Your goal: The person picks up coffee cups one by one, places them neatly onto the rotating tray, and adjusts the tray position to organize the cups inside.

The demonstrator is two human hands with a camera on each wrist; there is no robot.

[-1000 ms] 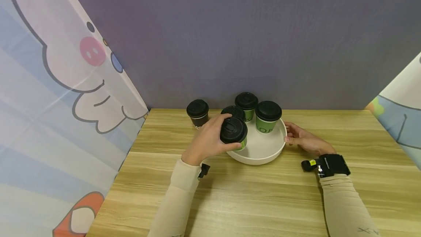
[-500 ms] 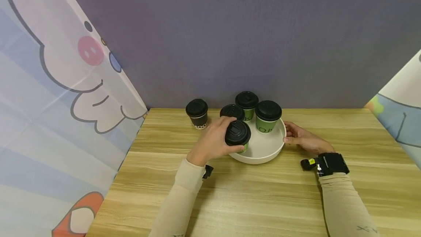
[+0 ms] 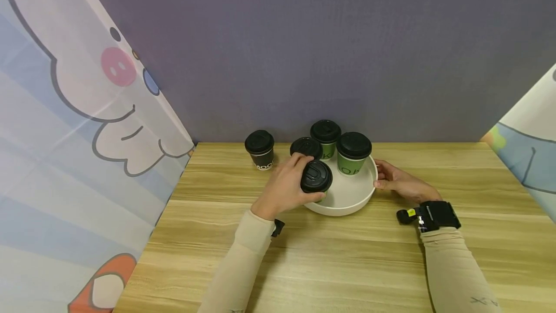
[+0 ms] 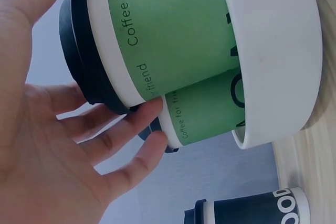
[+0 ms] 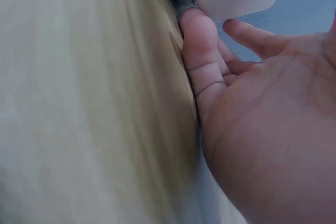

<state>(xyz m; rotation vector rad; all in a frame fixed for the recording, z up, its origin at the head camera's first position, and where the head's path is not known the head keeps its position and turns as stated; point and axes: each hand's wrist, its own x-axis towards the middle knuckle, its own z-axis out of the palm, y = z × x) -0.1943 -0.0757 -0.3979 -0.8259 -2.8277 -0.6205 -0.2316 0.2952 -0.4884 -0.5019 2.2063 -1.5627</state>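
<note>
My left hand [image 3: 286, 185] grips a green paper cup with a black lid [image 3: 316, 177] at the near left of the round white tray [image 3: 352, 203]. The left wrist view shows that cup [image 4: 168, 35] inside the tray's white wall [image 4: 278, 51], my fingers [image 4: 123, 135] curled round its lid end. Three more lidded cups stand in the tray: a green one at the right [image 3: 354, 153], one at the back [image 3: 325, 137] and one at the left [image 3: 306, 148]. My right hand [image 3: 393, 180] rests against the tray's right rim, fingers [image 5: 202, 56] touching the wall.
A black lidded cup [image 3: 259, 149] stands alone on the wooden table [image 3: 339, 264], left of the tray. A purple wall [image 3: 304, 52] rises behind the table. Cartoon-printed curtains hang at the left [image 3: 78, 134] and far right [image 3: 530, 144].
My left hand has carried the green cup right and down into the tray's near left part. The right hand has stayed at the rim.
</note>
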